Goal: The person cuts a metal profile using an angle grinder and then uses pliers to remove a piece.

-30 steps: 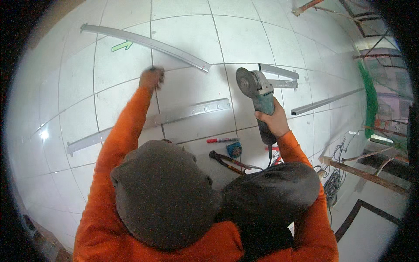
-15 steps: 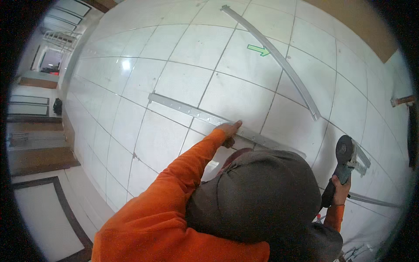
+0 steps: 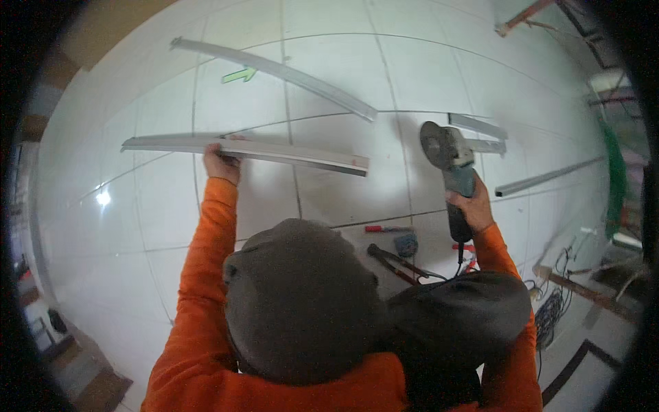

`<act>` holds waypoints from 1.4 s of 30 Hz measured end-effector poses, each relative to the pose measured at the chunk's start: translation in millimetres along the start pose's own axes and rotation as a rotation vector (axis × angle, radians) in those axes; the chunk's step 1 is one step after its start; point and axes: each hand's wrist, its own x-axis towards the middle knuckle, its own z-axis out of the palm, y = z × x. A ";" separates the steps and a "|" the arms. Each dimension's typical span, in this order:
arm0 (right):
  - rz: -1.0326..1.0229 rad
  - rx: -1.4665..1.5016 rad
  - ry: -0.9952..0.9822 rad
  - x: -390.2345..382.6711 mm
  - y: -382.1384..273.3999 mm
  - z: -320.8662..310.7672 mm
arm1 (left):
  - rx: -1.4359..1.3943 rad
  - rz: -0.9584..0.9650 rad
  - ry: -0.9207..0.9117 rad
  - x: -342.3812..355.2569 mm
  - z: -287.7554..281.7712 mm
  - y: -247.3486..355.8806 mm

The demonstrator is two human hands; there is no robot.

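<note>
My left hand (image 3: 221, 163) grips a long grey metal channel (image 3: 302, 155) near its middle, at centre left, tilted to show a side. My right hand (image 3: 472, 200) holds an angle grinder (image 3: 453, 165) with a dark disc at the top and a cord trailing from the bottom of its handle. A second long channel (image 3: 274, 71) lies beyond, beside a pale green arrow (image 3: 239, 75). Short metal pieces (image 3: 477, 126) lie partly behind the grinder, and a longer thin bar (image 3: 548, 177) at the right.
By my grey knees (image 3: 302, 302) on the tiled floor (image 3: 343, 196) lie a red marker (image 3: 376, 229), a blue item (image 3: 406, 243) and long-handled pliers (image 3: 384, 257). At the right are rusty metal frames (image 3: 590, 292), coiled cables (image 3: 549, 319) and green netting (image 3: 611, 172).
My left hand has reached and closed on the nearer channel, which now sits farther forward and tilted. The grinder stays in my right hand. The view swung leftward and back.
</note>
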 end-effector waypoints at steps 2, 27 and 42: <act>-0.020 -0.117 -0.054 -3.4 -4.6 -0.2 | -0.089 -0.027 0.007 -0.7 32.2 6.2; -0.013 -0.170 -0.405 -7.3 5.6 15.3 | -0.025 0.053 0.086 23.1 113.2 -73.6; -0.059 -0.243 -0.451 -5.7 -0.1 23.0 | -0.084 0.049 -0.011 28.5 113.9 -68.4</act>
